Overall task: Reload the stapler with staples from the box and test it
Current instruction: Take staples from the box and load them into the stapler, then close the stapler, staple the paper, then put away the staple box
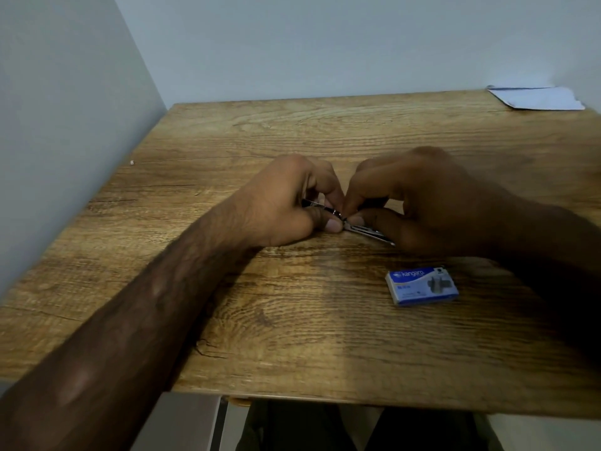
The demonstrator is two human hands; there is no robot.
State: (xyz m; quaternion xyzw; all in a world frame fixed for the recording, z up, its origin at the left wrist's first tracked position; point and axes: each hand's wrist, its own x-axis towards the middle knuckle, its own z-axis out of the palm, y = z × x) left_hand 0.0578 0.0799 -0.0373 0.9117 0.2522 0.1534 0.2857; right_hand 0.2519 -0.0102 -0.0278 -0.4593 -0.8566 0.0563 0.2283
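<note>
Your left hand and right hand met at the middle of the wooden counter, both pinched closed on the small metal stapler lying low between them. The blue staple box lay shut just nearer you, below your right hand, and some white paper sat at the far right corner.

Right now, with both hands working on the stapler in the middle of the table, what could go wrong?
The left hand and right hand crowd the small metal stapler, so fingertips close to its open parts could get pinched or pricked. The fingers hide most of it, so a staple strip might seat crooked unnoticed. The staple box lies near the right forearm and could be nudged.
</note>
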